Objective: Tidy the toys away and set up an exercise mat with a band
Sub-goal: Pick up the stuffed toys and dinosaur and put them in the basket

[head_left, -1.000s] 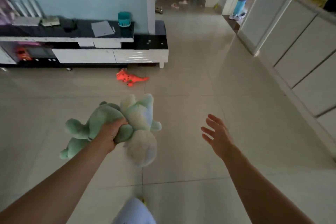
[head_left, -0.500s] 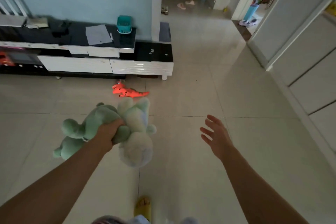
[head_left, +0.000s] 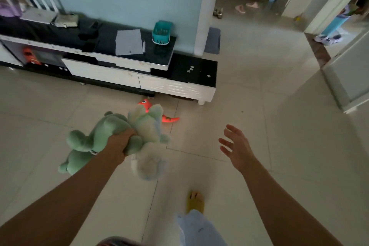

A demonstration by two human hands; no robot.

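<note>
Two plush toys hang bunched in your left hand (head_left: 123,142), out over the tiled floor (head_left: 259,136) in front of the TV cabinet (head_left: 111,70): a green plush dinosaur (head_left: 93,142) and a paler plush toy (head_left: 149,126) pressed against it, your fingers curled tight around both. Your right hand (head_left: 235,146) floats free further from the cabinet, fingers spread, holding nothing. An orange toy dinosaur (head_left: 167,119) lies on the floor just before the cabinet's front edge, partly hidden behind the plush. A teal basket (head_left: 161,33) stands on the cabinet top.
</note>
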